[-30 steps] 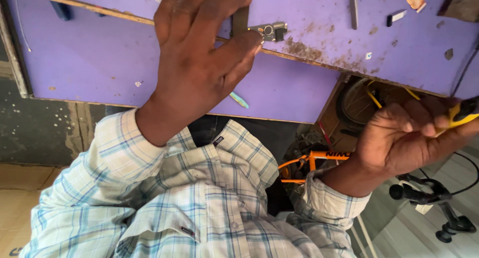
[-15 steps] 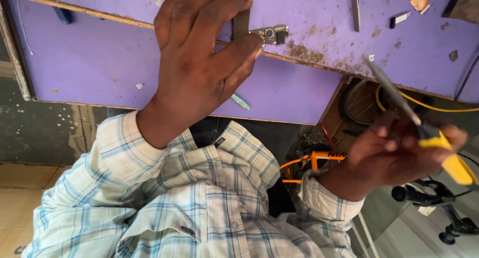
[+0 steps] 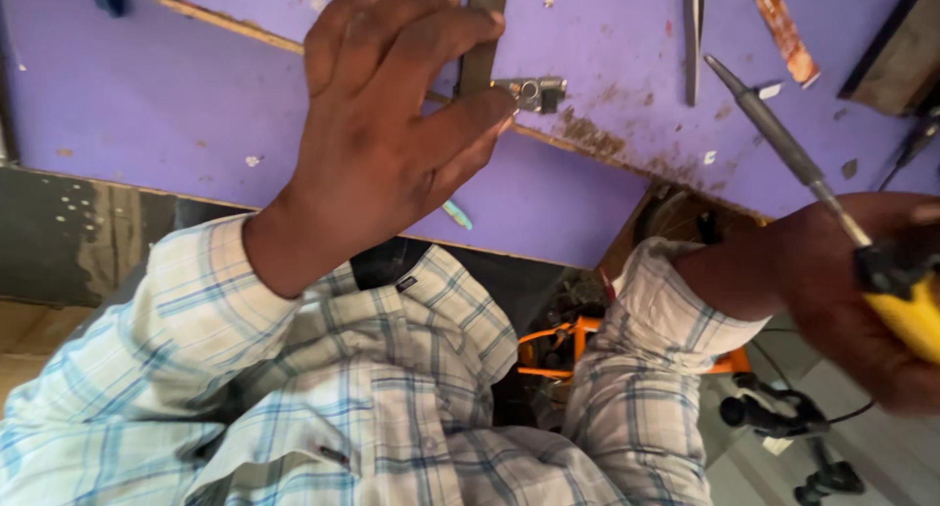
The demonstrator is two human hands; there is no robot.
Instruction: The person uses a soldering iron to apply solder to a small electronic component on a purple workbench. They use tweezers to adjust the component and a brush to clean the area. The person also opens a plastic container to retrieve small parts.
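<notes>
Hands, soldering iron, small metal part at purple bench.
Right hand [image 3: 862, 300], blurred and cut off at the frame edge, gripped a yellow-handled soldering iron [image 3: 822, 188]; left hand [image 3: 392, 134], fingers spread, pressed a dark strip [image 3: 482, 36] beside the metal part [image 3: 531, 93] on the bench [image 3: 147, 105], hiding the strip's lower end.

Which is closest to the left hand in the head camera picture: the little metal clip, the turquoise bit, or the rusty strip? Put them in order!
From the left hand:
1. Small metal clip: at the fingertips, on the purple board.
2. Turquoise bit: just below the hand, by the board's front edge. These first two are nearly level.
3. Rusty strip: far off, near the top right corner.
</notes>
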